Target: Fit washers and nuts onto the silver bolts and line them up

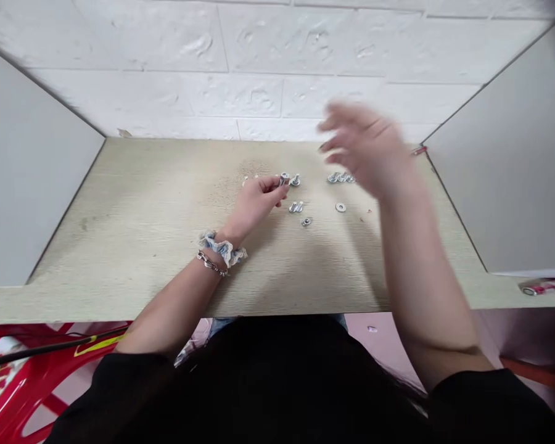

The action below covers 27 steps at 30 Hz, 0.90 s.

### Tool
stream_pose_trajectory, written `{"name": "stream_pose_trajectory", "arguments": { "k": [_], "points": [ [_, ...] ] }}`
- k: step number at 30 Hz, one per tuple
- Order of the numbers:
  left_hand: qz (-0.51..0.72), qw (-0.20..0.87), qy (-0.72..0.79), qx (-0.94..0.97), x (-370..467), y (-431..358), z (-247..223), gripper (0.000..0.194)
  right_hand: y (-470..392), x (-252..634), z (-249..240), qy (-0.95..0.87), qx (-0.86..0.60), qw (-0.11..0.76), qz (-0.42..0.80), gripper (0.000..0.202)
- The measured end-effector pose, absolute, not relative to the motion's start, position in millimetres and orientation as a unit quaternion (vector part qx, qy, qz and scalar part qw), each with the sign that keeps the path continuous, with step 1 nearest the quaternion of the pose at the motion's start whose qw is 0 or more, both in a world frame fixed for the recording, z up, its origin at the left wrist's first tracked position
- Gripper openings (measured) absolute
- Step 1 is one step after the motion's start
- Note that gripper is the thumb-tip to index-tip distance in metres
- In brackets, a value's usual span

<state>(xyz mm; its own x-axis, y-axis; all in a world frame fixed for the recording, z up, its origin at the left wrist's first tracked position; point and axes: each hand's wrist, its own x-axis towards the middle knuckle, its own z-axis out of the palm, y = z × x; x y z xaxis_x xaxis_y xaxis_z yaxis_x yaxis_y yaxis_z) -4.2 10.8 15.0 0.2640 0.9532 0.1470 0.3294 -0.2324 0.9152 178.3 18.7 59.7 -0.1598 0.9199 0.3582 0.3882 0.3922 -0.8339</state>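
Fingers of the left hand [258,200]: thumb and forefinger pinched together on a small silver metal cylindrical fastener [283,178], which is held above the pale wood-grain tabletop [166,209], near its middle. Fingers of the right hand [372,151]: apart and loosely bent, raised over the far right part of the table; outline blurred. From where I stand, a silver bolt with a wide round washer [295,180] is seen upright just right of the pinched piece. Nearer the person, two short silver bolts side by side [296,208]; beyond these, toward the front edge, a small silver metal fitting [306,222], exact form too small to tell. To the right, one flat silver ring washer [341,208] lies apart from the others. Behind it, a close row of silver bolts with washers [340,177], its right end next to the right hand's outline, count uncertain. Left wrist: blue-and-white lace-edged fabric scrunchie [222,248] and silver chain bracelet [209,263]. Brown specks [254,166] are scattered on the wood behind the left hand. Red-and-white cylindrical tube [546,287] at the table's front right corner.
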Motion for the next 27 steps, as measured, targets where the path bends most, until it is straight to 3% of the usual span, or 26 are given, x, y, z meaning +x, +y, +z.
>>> {"name": "stream_pose_trajectory", "arguments": {
  "k": [3, 7, 13, 21, 27],
  "points": [
    [0.366, 0.408, 0.47, 0.692, -5.5, 10.3, 13.8, 0.018, 23.7, 168.9, 39.7, -0.699, -0.464, 0.419, 0.348, 0.031],
    [0.337, 0.405, 0.47, 0.708, -8.0, 8.8, 13.8, 0.019, 15.7, 161.4, 16.1, -0.703, -0.464, 0.411, 0.349, 0.03],
    [0.289, 0.362, 0.467, 0.754, -5.9, 4.6, 17.4, 0.022, 7.5, 161.4, 18.1, -0.792, -0.422, 0.377, 0.228, 0.028],
    [0.287, 0.33, 0.479, 0.762, -5.8, 3.9, 21.3, 0.025, 5.9, 157.9, 16.3, -0.796, -0.448, 0.353, 0.204, 0.026],
    [0.309, 0.326, 0.463, 0.764, -5.0, 3.0, 18.1, 0.027, 3.8, 156.8, 14.9, -0.799, -0.457, 0.361, 0.151, 0.012]
  ]
}}
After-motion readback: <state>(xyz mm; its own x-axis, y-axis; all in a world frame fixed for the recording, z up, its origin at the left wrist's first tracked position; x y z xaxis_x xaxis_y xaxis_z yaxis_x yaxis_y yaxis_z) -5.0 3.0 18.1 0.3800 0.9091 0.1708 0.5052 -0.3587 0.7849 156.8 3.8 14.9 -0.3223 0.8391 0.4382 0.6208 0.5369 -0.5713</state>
